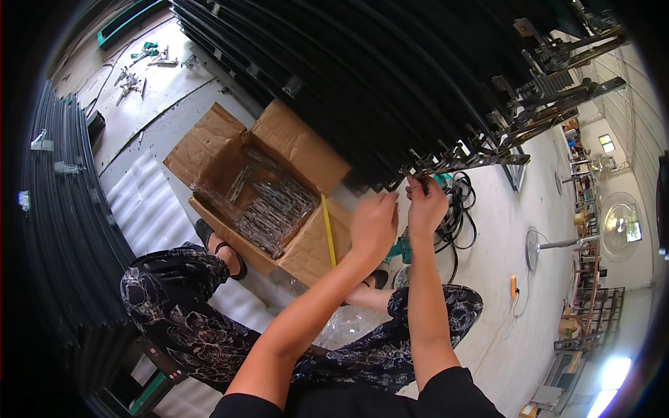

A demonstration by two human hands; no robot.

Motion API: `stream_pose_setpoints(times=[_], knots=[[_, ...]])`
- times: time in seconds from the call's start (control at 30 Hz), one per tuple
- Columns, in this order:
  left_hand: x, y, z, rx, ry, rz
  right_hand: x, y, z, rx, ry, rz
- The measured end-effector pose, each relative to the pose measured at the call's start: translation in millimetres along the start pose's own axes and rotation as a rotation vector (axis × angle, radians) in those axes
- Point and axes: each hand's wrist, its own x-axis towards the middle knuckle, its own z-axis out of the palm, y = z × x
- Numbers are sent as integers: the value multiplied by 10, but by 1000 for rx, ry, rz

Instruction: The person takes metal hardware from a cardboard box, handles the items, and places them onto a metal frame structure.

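Both my hands are raised at the near end of a stack of long black frames, whose ends carry small metal fittings. My left hand is closed, its fingers curled just left of the lowest frame end; what it holds, if anything, is hidden. Close beside it, my right hand pinches at the frame's end, with thumb and fingertips together on a part too small to name. Below and left of the hands, an opened cardboard box holds many slim metal hardware strips among clear plastic.
A yellow strip lies over a box flap. Right of it are a teal power tool and coiled black cable. More black frames stand at left. Loose metal pieces lie far left. A fan stands at right.
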Motion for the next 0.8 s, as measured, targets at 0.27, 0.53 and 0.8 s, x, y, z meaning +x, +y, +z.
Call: stream_pose_setpoints(times=[0.27, 0.53, 0.8], knots=[[-375, 7, -464, 43, 1, -47, 86, -10, 46, -318, 70, -131], [-459, 185, -670, 38, -1, -65, 152, -41, 46, 52, -31, 7], [482, 711, -430, -118, 60, 140, 170, 176, 256, -449, -36, -115]])
